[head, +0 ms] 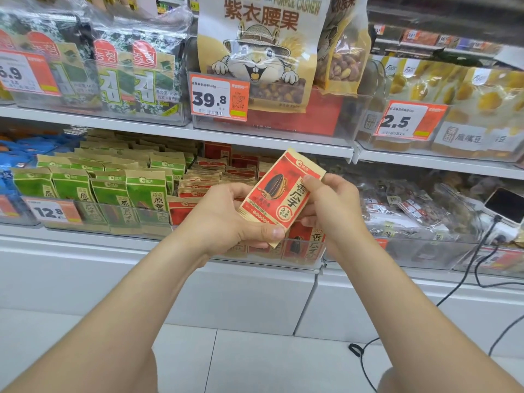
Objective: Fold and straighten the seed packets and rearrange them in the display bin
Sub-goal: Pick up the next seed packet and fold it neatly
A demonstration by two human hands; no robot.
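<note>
Both the left hand [226,219] and the right hand [330,202] pinch one red packet [279,194] above the bin [306,259]; a loose grip may drop it.

The white shelf [85,241] bears clear display bins [304,255] holding green seed packets [141,194] and red seed packets [198,186].

"PURPLE CASHEW" on the cashew bag [263,52], "39.8" on its price tag [219,97], "12.8" on the lower-left tag [54,212]
</note>
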